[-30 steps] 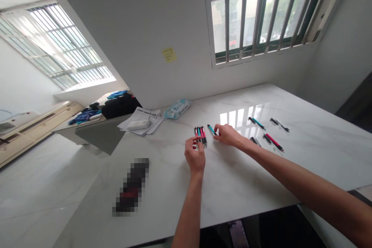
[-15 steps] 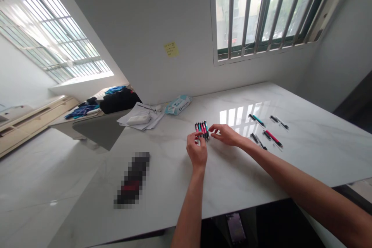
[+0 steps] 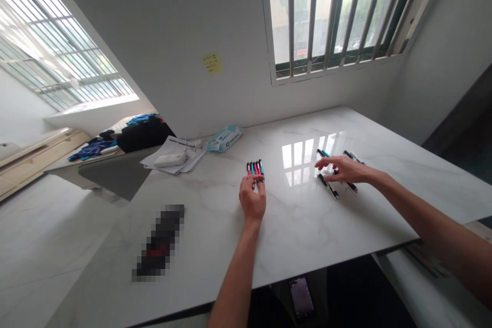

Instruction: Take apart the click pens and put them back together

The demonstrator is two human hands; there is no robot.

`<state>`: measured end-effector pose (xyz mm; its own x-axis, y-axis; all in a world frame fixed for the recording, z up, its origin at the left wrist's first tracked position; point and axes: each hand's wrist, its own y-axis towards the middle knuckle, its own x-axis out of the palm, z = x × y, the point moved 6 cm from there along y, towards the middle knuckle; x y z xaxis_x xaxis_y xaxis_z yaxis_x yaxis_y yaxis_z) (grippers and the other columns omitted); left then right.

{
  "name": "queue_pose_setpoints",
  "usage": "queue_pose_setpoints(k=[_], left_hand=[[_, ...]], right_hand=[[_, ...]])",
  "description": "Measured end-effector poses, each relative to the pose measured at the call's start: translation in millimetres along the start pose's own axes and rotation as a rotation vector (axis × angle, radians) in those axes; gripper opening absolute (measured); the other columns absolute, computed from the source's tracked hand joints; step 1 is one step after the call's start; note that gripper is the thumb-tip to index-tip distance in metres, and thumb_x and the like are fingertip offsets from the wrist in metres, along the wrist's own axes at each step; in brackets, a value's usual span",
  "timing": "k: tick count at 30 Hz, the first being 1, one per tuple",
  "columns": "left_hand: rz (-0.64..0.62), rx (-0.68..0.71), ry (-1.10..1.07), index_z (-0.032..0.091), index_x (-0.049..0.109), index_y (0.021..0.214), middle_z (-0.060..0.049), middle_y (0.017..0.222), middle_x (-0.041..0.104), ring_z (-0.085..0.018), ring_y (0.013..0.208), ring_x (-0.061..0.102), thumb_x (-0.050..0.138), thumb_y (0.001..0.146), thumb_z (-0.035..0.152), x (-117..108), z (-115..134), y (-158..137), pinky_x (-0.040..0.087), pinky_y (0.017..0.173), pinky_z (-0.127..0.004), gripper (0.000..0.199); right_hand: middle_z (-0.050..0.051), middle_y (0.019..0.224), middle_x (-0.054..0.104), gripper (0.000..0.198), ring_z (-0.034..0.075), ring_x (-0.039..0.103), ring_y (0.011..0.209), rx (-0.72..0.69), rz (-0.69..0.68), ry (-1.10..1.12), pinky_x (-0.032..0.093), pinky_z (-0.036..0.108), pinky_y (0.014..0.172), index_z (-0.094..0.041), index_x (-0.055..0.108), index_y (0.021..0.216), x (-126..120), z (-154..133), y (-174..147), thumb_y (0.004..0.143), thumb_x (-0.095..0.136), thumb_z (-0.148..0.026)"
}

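Several red and teal pens [image 3: 254, 167] lie side by side in a row on the white marbled table. My left hand [image 3: 252, 200] rests at their near ends, its fingers bent around them and covering the lower parts. Over to the right, my right hand [image 3: 344, 169] hovers with fingers apart and nothing visible in them. Beneath and around it lie pen parts: a black piece [image 3: 328, 185] on the near side, a teal barrel [image 3: 325, 153] beyond the fingers, and a black and clear piece [image 3: 351, 156] behind the hand. A red barrel is mostly hidden under the palm.
Behind the row lies a wipes pack [image 3: 226, 138], with papers [image 3: 172, 156] and a white device [image 3: 171, 159] to its left. A pixelated dark object [image 3: 159, 242] is at front left. A phone [image 3: 302, 297] shows below the table's front edge.
My right hand has moved right, away from beside the pen row to over the pen parts. My left hand stays at the row. The whole view has shifted slightly.
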<state>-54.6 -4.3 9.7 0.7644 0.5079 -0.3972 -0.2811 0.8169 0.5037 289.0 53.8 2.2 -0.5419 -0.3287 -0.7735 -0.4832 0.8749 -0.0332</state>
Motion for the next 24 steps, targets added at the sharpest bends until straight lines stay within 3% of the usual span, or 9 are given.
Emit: queue_pose_setpoints(k=[10, 14, 21, 24], left_hand=[[0.005, -0.024, 0.039, 0.023, 0.076, 0.09, -0.004, 0.102, 0.071, -0.02, 0.09, 0.065, 0.056, 0.084, 0.007, -3, -2, 1, 0.051, 0.085, -0.032, 0.027], [-0.002, -0.007, 0.052, 0.023, 0.076, 0.09, -0.004, 0.101, 0.071, -0.019, 0.087, 0.064, 0.055, 0.084, 0.006, -2, 0, 0, 0.05, 0.085, -0.033, 0.028], [-0.02, 0.016, 0.041, 0.023, 0.076, 0.091, -0.005, 0.102, 0.072, -0.021, 0.093, 0.066, 0.056, 0.086, 0.009, 0, -1, -1, 0.05, 0.084, -0.033, 0.025], [-0.11, 0.033, -0.03, 0.023, 0.075, 0.094, -0.004, 0.102, 0.074, -0.019, 0.086, 0.066, 0.06, 0.087, 0.013, 7, 3, -3, 0.051, 0.081, -0.032, 0.02]], right_hand=[[0.008, 0.125, 0.076, 0.045, 0.031, 0.07, 0.111, -0.02, -0.063, 0.034, 0.054, 0.039, 0.089, -0.03, 0.076, 0.121, 8, 2, 7, 0.081, 0.078, -0.051], [0.009, 0.119, 0.077, 0.045, 0.031, 0.071, 0.111, -0.029, -0.017, 0.06, 0.056, 0.039, 0.087, -0.029, 0.076, 0.118, 11, 5, 12, 0.08, 0.079, -0.053], [0.007, 0.099, 0.079, 0.033, 0.025, 0.075, 0.092, -0.04, 0.029, 0.158, 0.059, 0.038, 0.081, -0.024, 0.076, 0.104, 5, 3, 13, 0.084, 0.076, -0.05], [0.007, 0.096, 0.08, 0.033, 0.025, 0.076, 0.088, -0.047, 0.071, 0.213, 0.059, 0.039, 0.082, -0.023, 0.078, 0.1, -3, -9, 11, 0.084, 0.076, -0.052]])
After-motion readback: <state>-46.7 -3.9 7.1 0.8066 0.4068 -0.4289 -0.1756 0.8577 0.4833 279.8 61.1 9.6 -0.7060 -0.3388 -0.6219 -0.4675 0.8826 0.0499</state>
